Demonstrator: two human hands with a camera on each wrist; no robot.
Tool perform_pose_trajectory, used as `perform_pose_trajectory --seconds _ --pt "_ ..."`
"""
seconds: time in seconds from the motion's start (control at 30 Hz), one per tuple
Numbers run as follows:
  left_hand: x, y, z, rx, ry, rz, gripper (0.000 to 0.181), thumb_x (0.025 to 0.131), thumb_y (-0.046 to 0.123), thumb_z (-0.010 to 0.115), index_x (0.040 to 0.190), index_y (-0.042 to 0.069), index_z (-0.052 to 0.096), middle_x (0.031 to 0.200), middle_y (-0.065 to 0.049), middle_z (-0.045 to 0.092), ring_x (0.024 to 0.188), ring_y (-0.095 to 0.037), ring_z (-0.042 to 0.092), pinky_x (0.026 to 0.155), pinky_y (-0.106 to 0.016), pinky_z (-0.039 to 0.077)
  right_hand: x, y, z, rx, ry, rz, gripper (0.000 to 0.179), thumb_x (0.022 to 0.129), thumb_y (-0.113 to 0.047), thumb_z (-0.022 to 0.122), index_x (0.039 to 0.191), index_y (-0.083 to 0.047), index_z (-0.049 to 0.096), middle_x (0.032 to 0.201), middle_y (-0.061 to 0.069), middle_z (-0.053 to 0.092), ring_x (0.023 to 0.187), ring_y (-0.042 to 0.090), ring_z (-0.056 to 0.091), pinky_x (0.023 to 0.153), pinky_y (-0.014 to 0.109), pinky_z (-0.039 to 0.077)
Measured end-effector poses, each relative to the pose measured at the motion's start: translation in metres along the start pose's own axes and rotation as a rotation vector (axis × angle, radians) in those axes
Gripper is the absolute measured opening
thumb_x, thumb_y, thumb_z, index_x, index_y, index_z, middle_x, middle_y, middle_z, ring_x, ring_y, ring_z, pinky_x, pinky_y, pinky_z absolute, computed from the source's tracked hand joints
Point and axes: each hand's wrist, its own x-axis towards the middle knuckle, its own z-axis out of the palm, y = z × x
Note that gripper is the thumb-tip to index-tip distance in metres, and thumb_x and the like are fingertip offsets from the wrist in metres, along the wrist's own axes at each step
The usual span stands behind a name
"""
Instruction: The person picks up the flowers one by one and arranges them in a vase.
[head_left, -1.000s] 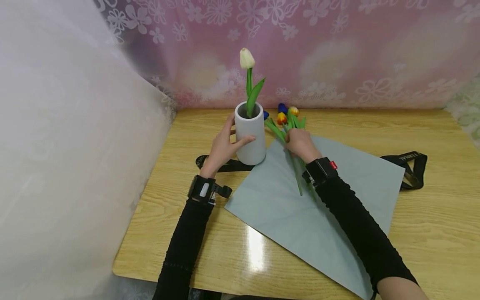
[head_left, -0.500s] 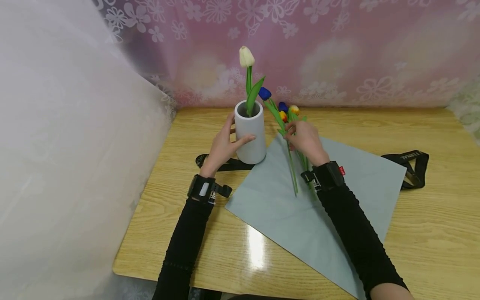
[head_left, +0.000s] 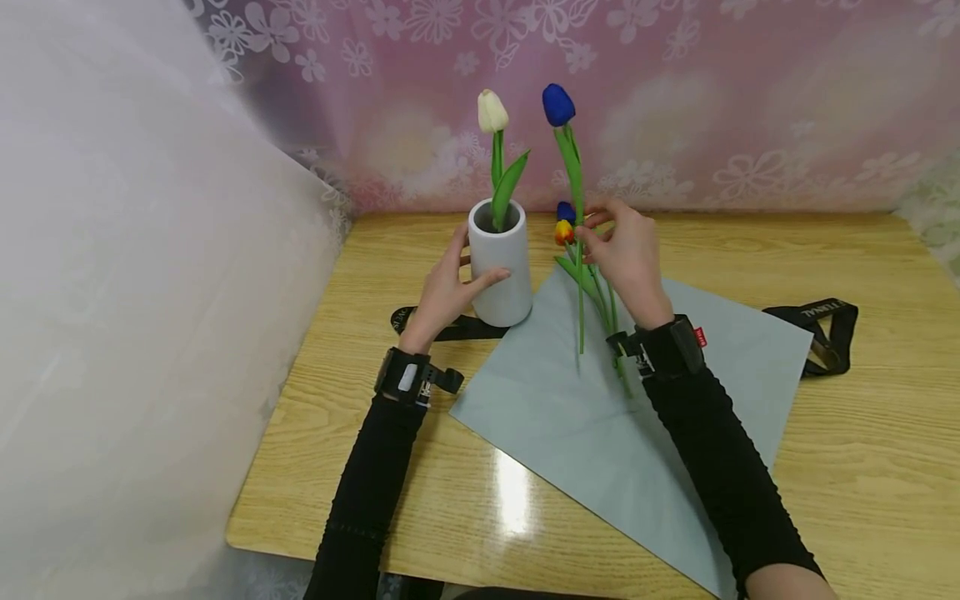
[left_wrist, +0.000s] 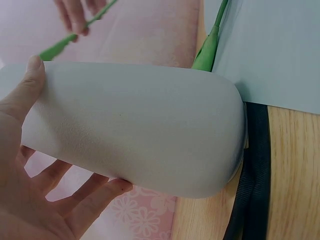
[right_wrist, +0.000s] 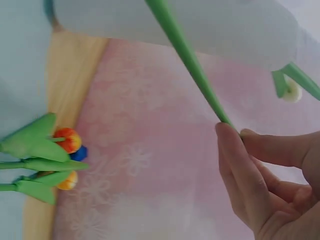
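Note:
A white vase stands upright on the table, with one white tulip in it. My left hand holds the vase from its left side, thumb across the front and fingers behind. To the right, my right hand pinches the stem of a blue tulip, which is upright, bloom on top and stem end above the paper. In the right wrist view, thumb and fingertips meet on that green stem. Below lie more tulips: a red-orange one, a blue one and a yellow-orange one.
A grey-blue sheet of paper lies slantwise on the wooden table, under the loose tulip stems. Black straps show beside the vase and at the right. A pink flowered cloth hangs behind the table.
My right hand has lifted the blue tulip from the pile, raising it and tilting it upright beside the vase. The left hand keeps its hold on the vase.

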Motion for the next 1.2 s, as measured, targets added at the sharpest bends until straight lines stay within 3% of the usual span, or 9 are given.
perform_pose_trajectory --seconds 0.1,0.23,0.4,0.53,0.67,0.77,0.9,1.03,1.2 --pt "0.0 0.0 0.0 -0.001 0.001 0.002 0.086 0.091 0.04 0.077 0.159 0.037 0.024 0.155 -0.008 0.042 0.132 -0.035 0.053 0.102 -0.061 0.049 0.001 -0.007 -0.006 0.045 0.056 -0.051 0.03 0.098 -0.014 0.069 0.124 -0.001 0.066 0.106 0.02 0.071 0.078 0.035 0.071 0.055 0.012 0.051" --pt "0.0 -0.001 -0.001 0.017 0.006 0.003 0.087 0.091 0.041 0.077 0.16 0.036 0.023 0.155 -0.008 0.042 0.132 -0.035 0.053 0.103 -0.061 0.048 0.004 -0.015 -0.013 0.136 0.11 -0.124 0.032 0.096 -0.024 0.071 0.122 -0.005 0.068 0.104 0.017 0.071 0.079 0.035 0.072 0.062 0.022 0.058" --pt "-0.001 -0.001 -0.001 0.035 0.006 -0.002 0.088 0.091 0.042 0.077 0.16 0.037 0.023 0.155 -0.009 0.042 0.132 -0.035 0.054 0.104 -0.061 0.047 0.014 -0.018 -0.016 0.261 0.185 -0.232 0.038 0.095 -0.036 0.07 0.124 -0.012 0.068 0.107 0.01 0.071 0.078 0.024 0.07 0.073 0.03 0.06" --pt "-0.001 0.0 -0.002 0.04 0.0 -0.002 0.087 0.091 0.041 0.077 0.16 0.037 0.023 0.156 -0.008 0.042 0.132 -0.035 0.054 0.104 -0.061 0.047 0.011 -0.048 -0.026 0.227 0.264 -0.254 0.034 0.097 -0.026 0.069 0.125 -0.007 0.067 0.11 0.012 0.071 0.079 0.025 0.069 0.075 0.027 0.06" --pt "-0.001 0.001 -0.002 0.044 -0.004 -0.002 0.086 0.091 0.04 0.077 0.159 0.037 0.024 0.156 -0.008 0.043 0.132 -0.035 0.054 0.104 -0.06 0.047 0.013 -0.066 -0.031 0.273 0.337 -0.276 0.03 0.095 -0.015 0.072 0.123 -0.004 0.068 0.109 0.015 0.072 0.076 0.012 0.069 0.073 0.018 0.058" --pt "-0.001 0.002 -0.002 0.044 -0.006 -0.002 0.086 0.091 0.04 0.077 0.159 0.037 0.024 0.156 -0.008 0.043 0.132 -0.035 0.054 0.103 -0.059 0.048 0.017 -0.073 -0.033 0.32 0.396 -0.371 0.031 0.095 -0.015 0.071 0.122 0.0 0.067 0.106 0.017 0.072 0.075 0.006 0.068 0.073 0.019 0.059" --pt "-0.002 0.001 -0.002 0.042 -0.004 -0.005 0.086 0.091 0.04 0.077 0.159 0.036 0.024 0.155 -0.008 0.043 0.132 -0.035 0.054 0.103 -0.058 0.049 0.023 -0.087 -0.037 0.467 0.441 -0.458 0.026 0.096 -0.011 0.071 0.12 0.0 0.067 0.102 0.011 0.071 0.078 0.01 0.071 0.074 0.026 0.061" --pt "-0.001 0.001 -0.001 0.043 -0.001 -0.004 0.086 0.092 0.039 0.077 0.159 0.035 0.024 0.155 -0.009 0.043 0.132 -0.036 0.054 0.102 -0.059 0.049 0.027 -0.103 -0.039 0.663 0.455 -0.476 0.023 0.094 -0.001 0.07 0.117 -0.001 0.066 0.1 0.005 0.07 0.08 0.018 0.072 0.076 0.03 0.062" --pt "-0.001 0.002 -0.001 0.049 -0.003 -0.006 0.086 0.092 0.04 0.076 0.159 0.034 0.024 0.155 -0.008 0.043 0.132 -0.034 0.054 0.102 -0.055 0.051 0.033 -0.111 -0.034 0.751 0.46 -0.524 0.024 0.094 0.003 0.068 0.118 0.003 0.062 0.101 0.005 0.07 0.083 0.023 0.072 0.079 0.035 0.062"
